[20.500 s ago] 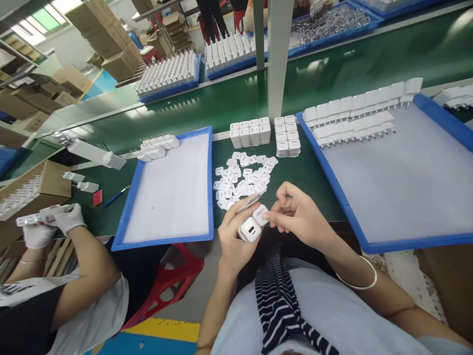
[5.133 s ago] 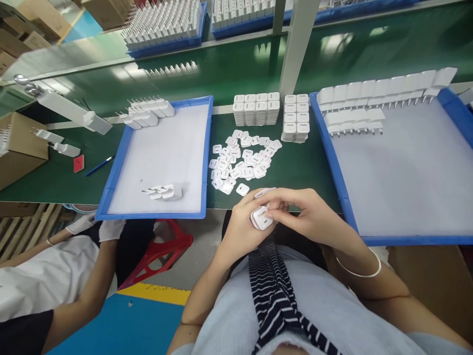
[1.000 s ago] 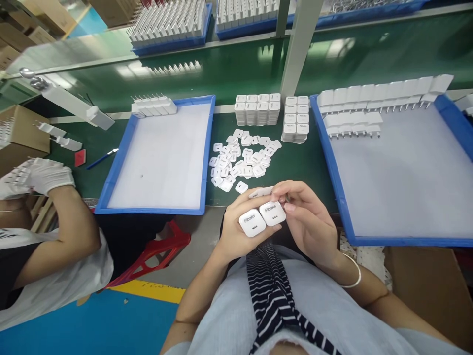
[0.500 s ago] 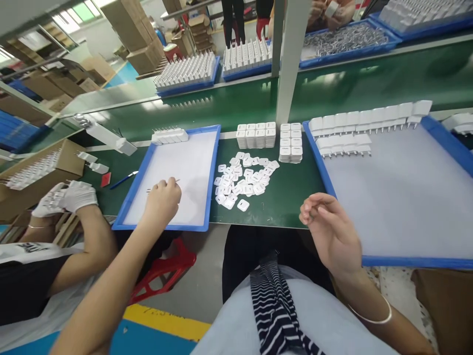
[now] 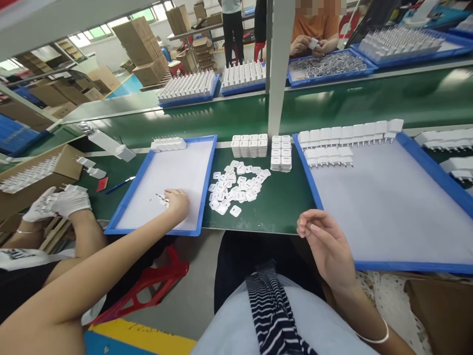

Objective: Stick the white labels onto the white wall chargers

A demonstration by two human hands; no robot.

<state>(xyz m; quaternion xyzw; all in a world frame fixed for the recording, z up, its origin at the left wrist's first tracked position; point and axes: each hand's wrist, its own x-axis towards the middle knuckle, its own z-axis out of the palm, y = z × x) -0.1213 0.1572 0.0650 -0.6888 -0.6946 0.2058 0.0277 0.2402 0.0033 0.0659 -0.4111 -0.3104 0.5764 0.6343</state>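
Note:
Over the left blue-rimmed tray point(image 5: 211, 162), my left hand point(image 5: 176, 203) is bent at the white lining, its fingers closed on a small white piece with dark pins point(image 5: 161, 198). A short row of white plug housings point(image 5: 168, 144) lines that tray's back edge. My right hand point(image 5: 325, 241) hovers by the front left corner of the right tray point(image 5: 406, 266), its fingers curled together; whether they hold something is hidden. Loose white square plates point(image 5: 240, 185) lie between the trays, with stacked plates point(image 5: 250, 146) behind them.
White housings point(image 5: 343, 134) stand in rows in the right tray. At the left, a co-worker's gloved hands point(image 5: 74, 200) work beside a cardboard box point(image 5: 48, 172). A blue pen-like tool point(image 5: 120, 185) and a metal post point(image 5: 279, 69) are nearby.
My left hand has moved right and turned, and the small pinned piece now shows at its fingertips. The view has shifted slightly; my right hand keeps nearly the same pose.

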